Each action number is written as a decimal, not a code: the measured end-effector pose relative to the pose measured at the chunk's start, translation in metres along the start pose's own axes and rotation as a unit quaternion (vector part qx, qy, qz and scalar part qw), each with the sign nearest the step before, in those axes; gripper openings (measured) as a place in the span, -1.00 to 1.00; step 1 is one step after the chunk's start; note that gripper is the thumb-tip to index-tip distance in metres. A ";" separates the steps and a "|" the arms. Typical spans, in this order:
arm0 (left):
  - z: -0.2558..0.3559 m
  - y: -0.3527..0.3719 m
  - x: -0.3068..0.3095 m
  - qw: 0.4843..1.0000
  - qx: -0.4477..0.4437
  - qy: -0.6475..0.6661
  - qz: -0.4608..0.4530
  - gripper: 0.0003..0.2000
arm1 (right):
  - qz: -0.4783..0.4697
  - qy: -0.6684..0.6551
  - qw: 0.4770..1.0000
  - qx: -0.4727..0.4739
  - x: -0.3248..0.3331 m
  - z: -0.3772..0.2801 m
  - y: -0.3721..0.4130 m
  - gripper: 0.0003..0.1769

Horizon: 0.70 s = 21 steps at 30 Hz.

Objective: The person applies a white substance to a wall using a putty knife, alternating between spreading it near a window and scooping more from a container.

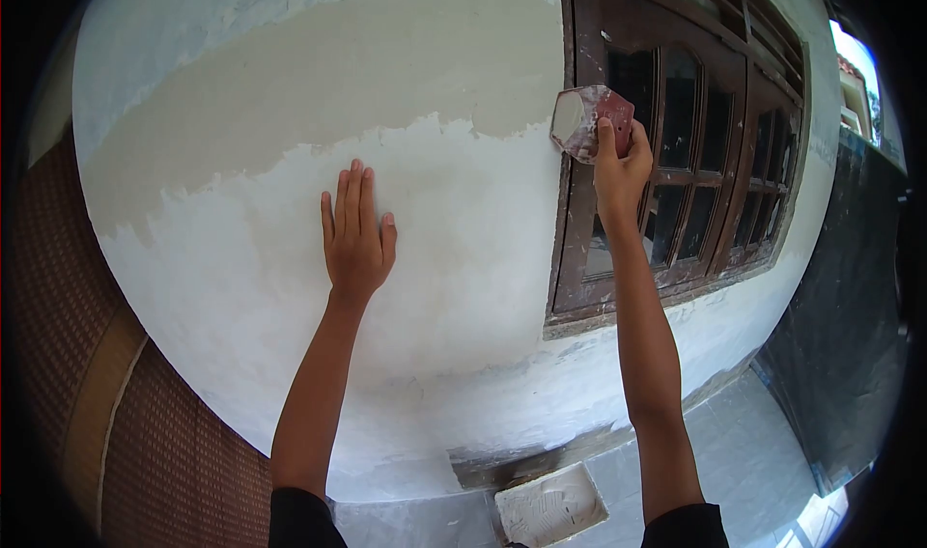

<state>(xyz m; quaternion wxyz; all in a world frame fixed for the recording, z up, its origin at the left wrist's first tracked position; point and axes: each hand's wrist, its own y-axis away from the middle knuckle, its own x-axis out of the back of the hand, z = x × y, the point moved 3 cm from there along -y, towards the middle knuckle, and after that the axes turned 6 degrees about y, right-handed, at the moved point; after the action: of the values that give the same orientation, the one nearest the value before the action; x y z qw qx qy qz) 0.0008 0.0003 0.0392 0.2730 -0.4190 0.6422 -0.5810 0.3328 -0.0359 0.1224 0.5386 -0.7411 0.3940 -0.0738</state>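
My left hand (355, 234) lies flat against the white wall (463, 229), fingers stretched upward, just below the ragged lower edge of a greyish coat of putty (386, 65). Raised at the right, my right hand (621, 167) grips a dark red putty scraper (615, 113), thumb pressed on its near face. Whitish putty is smeared over the scraper, with a thicker patch toward its left end. In this view the tool overlaps the left edge of the brown window frame (568, 200).
Brown wooden shutters (724, 176) with dark glass panes, spattered white, fill the right. Below, a tray (550, 507) of white putty stands on grey floor tiles (715, 442). Woven brown panels (174, 442) flank the wall at left; a dark sheet (845, 307) hangs at right.
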 end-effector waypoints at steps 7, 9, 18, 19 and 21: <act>-0.001 0.000 0.001 1.000 -0.002 -0.006 -0.004 -0.41 | -0.088 0.060 0.994 0.034 -0.051 -0.050 0.024 -0.68; -0.002 0.001 0.002 1.000 0.000 0.004 -0.011 -0.41 | -0.062 0.054 0.996 0.040 -0.047 -0.038 0.017 -0.69; 0.000 0.001 0.000 1.000 0.000 -0.001 0.003 -0.40 | -0.039 -0.090 0.995 0.001 -0.015 -0.012 -0.001 -0.70; 0.000 0.001 0.000 1.000 -0.001 0.001 0.002 -0.40 | -0.063 -0.066 0.996 0.020 -0.025 -0.019 0.005 -0.69; -0.001 0.001 0.000 1.000 -0.003 -0.002 0.003 -0.41 | -0.097 0.037 0.994 0.025 -0.035 -0.024 0.010 -0.68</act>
<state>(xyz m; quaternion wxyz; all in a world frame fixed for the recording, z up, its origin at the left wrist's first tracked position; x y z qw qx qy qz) -0.0004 0.0007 0.0387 0.2744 -0.4191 0.6445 -0.5776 0.2913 -0.0313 0.1346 0.5321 -0.7589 0.3383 -0.1628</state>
